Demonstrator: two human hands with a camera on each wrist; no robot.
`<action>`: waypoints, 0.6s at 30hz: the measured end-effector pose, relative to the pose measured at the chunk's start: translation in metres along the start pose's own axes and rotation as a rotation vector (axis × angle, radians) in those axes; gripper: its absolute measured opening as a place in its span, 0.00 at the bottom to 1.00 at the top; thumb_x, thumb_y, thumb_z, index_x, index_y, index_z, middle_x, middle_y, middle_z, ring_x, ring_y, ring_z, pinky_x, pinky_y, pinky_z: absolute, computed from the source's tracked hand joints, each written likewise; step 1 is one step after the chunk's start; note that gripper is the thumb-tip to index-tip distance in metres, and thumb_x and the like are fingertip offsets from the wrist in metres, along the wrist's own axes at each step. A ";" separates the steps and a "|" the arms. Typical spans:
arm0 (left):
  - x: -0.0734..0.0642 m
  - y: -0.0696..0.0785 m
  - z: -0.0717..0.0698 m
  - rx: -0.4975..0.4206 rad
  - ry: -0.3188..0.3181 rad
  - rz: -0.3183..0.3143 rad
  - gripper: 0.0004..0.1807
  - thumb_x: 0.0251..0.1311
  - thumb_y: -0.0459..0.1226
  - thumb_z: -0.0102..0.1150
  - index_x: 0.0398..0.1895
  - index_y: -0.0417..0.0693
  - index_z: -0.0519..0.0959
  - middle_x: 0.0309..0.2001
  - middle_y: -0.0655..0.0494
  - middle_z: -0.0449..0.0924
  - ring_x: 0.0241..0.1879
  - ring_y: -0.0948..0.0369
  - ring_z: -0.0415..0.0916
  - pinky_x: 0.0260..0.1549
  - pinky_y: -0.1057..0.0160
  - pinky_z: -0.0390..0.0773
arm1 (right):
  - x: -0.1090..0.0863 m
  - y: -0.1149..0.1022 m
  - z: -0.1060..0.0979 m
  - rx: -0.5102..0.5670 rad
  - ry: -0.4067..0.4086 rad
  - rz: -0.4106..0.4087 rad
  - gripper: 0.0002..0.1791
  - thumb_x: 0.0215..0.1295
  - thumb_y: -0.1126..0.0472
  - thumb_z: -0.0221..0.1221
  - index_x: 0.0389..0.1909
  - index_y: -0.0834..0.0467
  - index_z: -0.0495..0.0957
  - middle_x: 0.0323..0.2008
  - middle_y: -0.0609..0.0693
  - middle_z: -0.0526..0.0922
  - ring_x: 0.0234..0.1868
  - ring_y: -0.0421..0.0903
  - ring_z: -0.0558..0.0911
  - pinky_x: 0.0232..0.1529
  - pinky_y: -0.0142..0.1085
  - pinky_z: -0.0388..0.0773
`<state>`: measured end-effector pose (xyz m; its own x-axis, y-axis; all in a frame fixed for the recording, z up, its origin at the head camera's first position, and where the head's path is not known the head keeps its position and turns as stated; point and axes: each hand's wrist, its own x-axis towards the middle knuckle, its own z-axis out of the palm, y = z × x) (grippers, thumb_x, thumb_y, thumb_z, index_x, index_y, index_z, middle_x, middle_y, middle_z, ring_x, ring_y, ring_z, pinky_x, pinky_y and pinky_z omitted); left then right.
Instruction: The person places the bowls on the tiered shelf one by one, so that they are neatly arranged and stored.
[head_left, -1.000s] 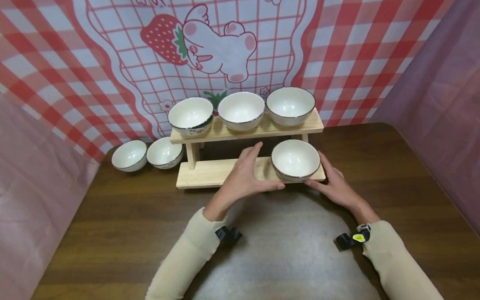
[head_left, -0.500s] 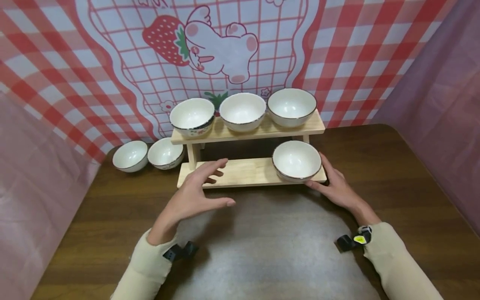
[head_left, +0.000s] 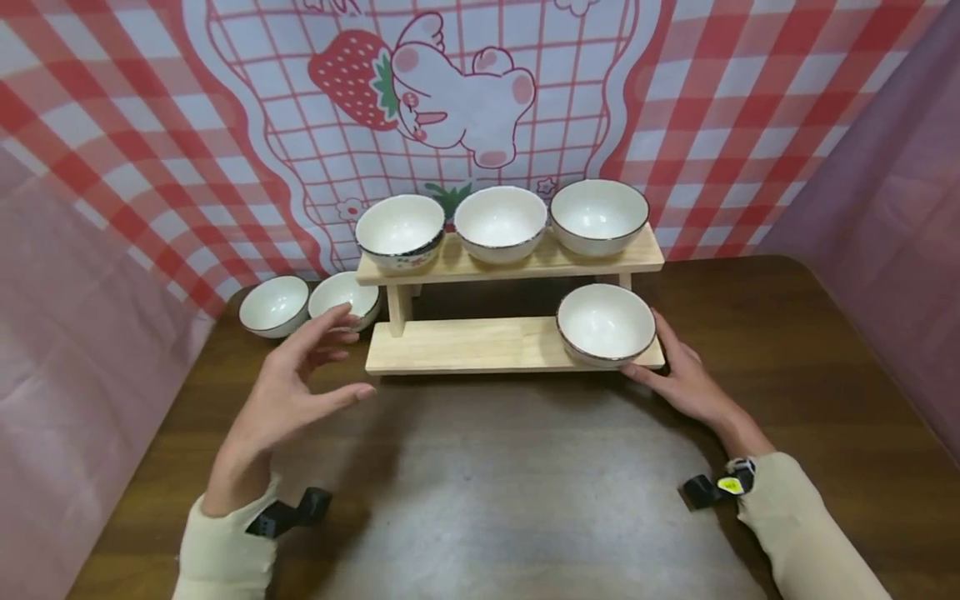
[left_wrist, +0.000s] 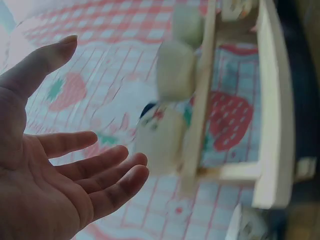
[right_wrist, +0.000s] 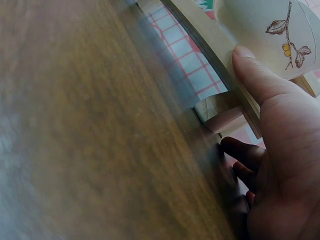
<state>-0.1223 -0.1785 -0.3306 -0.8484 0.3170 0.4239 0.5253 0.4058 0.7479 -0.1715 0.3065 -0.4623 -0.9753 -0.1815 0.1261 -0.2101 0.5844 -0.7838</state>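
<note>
My left hand (head_left: 288,392) is in the air at the left, fingers spread and thumb apart, with nothing between them. In the head view its fingertips overlap the nearer part of a white bowl (head_left: 337,292); a second white bowl (head_left: 275,307) stands left of that one, both on the table. My right hand (head_left: 693,379) rests at the right end of the wooden two-tier stand (head_left: 450,346). Its thumb lies by the front of a bowl (head_left: 606,323) on the lower tier, which shows a painted sprig (right_wrist: 287,45) in the right wrist view.
Three white bowls stand on the upper tier: a left one (head_left: 401,229), a middle one (head_left: 501,221) and a right one (head_left: 600,215). A red-and-white checked cloth (head_left: 712,108) hangs behind. The dark wooden table (head_left: 480,500) stretches out in front.
My left hand has moved left, away from the lower-tier bowl, towards the two bowls on the table. The right hand stays beside the lower-tier bowl. The head view has shifted slightly.
</note>
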 end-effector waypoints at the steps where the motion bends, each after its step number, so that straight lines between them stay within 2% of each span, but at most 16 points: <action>1: -0.001 0.000 -0.005 -0.003 0.021 -0.007 0.49 0.41 0.17 0.72 0.72 0.41 0.66 0.60 0.70 0.74 0.56 0.75 0.75 0.53 0.78 0.77 | 0.000 0.000 0.000 0.000 0.000 0.001 0.55 0.62 0.55 0.68 0.80 0.37 0.42 0.76 0.63 0.59 0.73 0.66 0.61 0.65 0.69 0.60; 3: -0.003 0.000 -0.015 -0.014 0.068 -0.023 0.49 0.41 0.15 0.70 0.73 0.41 0.66 0.59 0.73 0.74 0.56 0.74 0.76 0.53 0.78 0.77 | -0.001 0.000 0.000 0.004 0.000 0.003 0.55 0.62 0.56 0.68 0.80 0.37 0.42 0.76 0.63 0.59 0.73 0.66 0.61 0.65 0.69 0.60; 7: -0.006 -0.003 -0.033 -0.098 0.162 -0.056 0.49 0.43 0.11 0.65 0.73 0.42 0.65 0.59 0.65 0.76 0.55 0.72 0.77 0.51 0.79 0.77 | -0.001 0.000 0.000 0.007 0.003 0.002 0.55 0.61 0.56 0.69 0.80 0.36 0.43 0.76 0.63 0.59 0.73 0.66 0.61 0.65 0.69 0.61; 10: -0.008 -0.009 -0.043 -0.124 0.222 -0.084 0.48 0.45 0.11 0.63 0.73 0.42 0.65 0.58 0.65 0.76 0.54 0.72 0.77 0.50 0.80 0.76 | 0.000 0.000 0.000 0.007 0.003 0.000 0.55 0.61 0.56 0.69 0.80 0.36 0.43 0.76 0.63 0.59 0.73 0.66 0.61 0.65 0.69 0.61; 12: -0.008 -0.014 -0.048 -0.079 0.253 -0.120 0.46 0.47 0.13 0.64 0.73 0.43 0.65 0.57 0.68 0.76 0.53 0.73 0.77 0.48 0.81 0.76 | 0.000 0.000 0.000 0.007 0.003 0.000 0.55 0.61 0.56 0.69 0.80 0.36 0.43 0.76 0.63 0.59 0.73 0.66 0.61 0.65 0.69 0.61; 14: -0.008 -0.018 -0.052 0.004 0.283 -0.171 0.44 0.50 0.17 0.66 0.73 0.44 0.66 0.55 0.71 0.75 0.52 0.74 0.76 0.47 0.83 0.75 | 0.000 0.001 0.000 0.008 0.002 0.000 0.55 0.61 0.56 0.69 0.80 0.36 0.42 0.76 0.63 0.59 0.73 0.66 0.61 0.65 0.69 0.60; 18: -0.006 -0.028 -0.058 0.104 0.349 -0.300 0.42 0.53 0.21 0.67 0.73 0.43 0.65 0.52 0.77 0.71 0.49 0.76 0.74 0.45 0.85 0.74 | 0.000 0.001 0.000 0.011 0.000 -0.001 0.55 0.62 0.56 0.69 0.80 0.37 0.42 0.76 0.63 0.58 0.73 0.66 0.61 0.65 0.70 0.60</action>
<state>-0.1358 -0.2411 -0.3248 -0.9258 -0.1274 0.3560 0.2418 0.5245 0.8163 -0.1716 0.3069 -0.4636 -0.9750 -0.1823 0.1273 -0.2108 0.5756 -0.7901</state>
